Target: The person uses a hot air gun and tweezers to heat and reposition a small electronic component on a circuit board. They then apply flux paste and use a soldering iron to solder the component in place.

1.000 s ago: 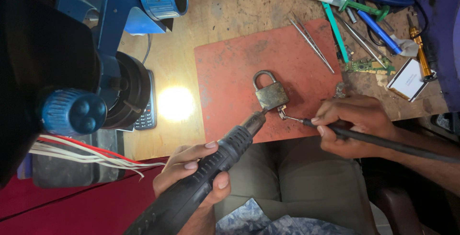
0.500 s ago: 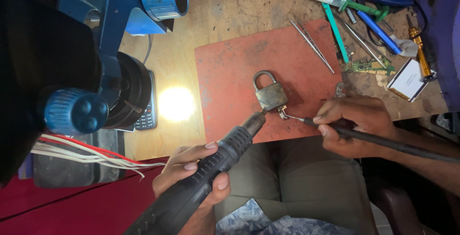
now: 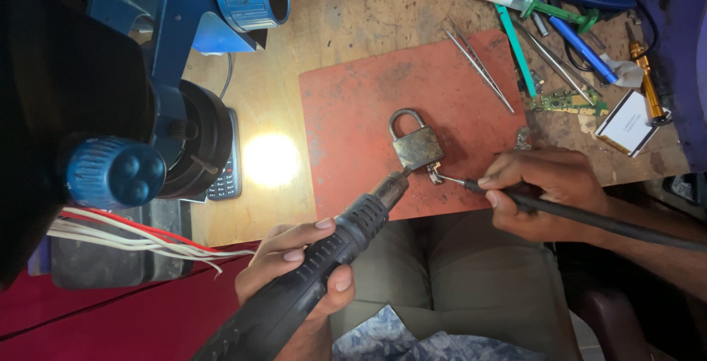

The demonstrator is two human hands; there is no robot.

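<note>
Two tools — one per hand — meet one padlock (image 3: pixel 417 146).

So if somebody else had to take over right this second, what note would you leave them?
Left hand: grips a black hot-air tool, its nozzle at the bottom edge of the padlock.
Right hand: holds a thin black probe, tip beside the padlock's bottom corner.
Padlock: lies flat on the red mat, shackle closed, pointing away.
Done: both tools set at the lock.
Left: lock still shut. Tweezers lie on the mat's far edge.
</note>
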